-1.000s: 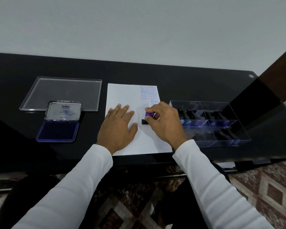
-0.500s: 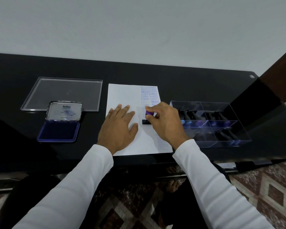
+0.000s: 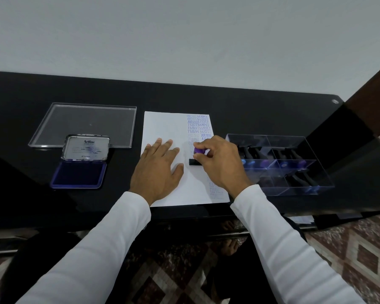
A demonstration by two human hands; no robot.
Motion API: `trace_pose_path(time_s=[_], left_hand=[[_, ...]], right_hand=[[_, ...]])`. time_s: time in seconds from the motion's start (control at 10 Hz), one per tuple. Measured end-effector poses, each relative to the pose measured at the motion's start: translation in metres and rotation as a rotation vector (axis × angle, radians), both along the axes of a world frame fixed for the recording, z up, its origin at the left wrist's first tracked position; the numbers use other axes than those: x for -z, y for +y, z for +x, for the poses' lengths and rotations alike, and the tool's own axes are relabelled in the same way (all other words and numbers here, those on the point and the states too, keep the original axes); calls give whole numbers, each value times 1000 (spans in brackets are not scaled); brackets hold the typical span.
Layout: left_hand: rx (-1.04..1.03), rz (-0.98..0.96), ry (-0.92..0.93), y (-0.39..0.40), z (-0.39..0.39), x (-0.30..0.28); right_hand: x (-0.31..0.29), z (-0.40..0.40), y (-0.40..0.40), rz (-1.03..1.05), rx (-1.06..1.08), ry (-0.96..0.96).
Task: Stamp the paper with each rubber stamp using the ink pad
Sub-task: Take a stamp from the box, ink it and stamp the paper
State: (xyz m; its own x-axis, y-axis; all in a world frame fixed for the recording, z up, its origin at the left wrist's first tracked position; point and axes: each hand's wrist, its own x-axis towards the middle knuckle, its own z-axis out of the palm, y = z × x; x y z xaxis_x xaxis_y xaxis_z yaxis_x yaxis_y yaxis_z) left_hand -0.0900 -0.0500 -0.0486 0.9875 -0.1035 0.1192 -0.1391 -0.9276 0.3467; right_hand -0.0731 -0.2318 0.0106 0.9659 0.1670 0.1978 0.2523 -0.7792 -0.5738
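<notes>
Right hand [image 3: 222, 165] fingers pinch the purple-knobbed black rubber stamp [image 3: 196, 157] down mid-right on the white paper sheet [image 3: 162, 126], left hand [image 3: 157, 165] spread flat pinning it on the black bench [image 3: 20, 119]; risk: tilting or sliding the stamp smears into crowded prints.

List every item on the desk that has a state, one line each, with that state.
Ink pad: open, lid tilted up.
Paper: flat, stamped down its right side.
Rubber stamp: upright, base on the paper.
Right hand: gripping the stamp.
Left hand: flat on the paper.
Clear organizer box: uncovered, holding stamps.
Clear lid: lying flat beside the paper.
</notes>
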Motion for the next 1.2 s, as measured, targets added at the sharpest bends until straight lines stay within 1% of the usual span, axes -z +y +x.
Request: trace_pose_path(time_s=[0.2, 0.7, 1.2], left_hand=[[-9, 9, -9, 0, 0, 1], [-2, 12, -4, 0, 1, 1], [-3, 8, -4, 0, 0, 1]], right_hand=[[0, 2, 1, -4, 23, 26], [-2, -1, -1, 9, -12, -34], [-1, 2, 2, 3, 28, 38]])
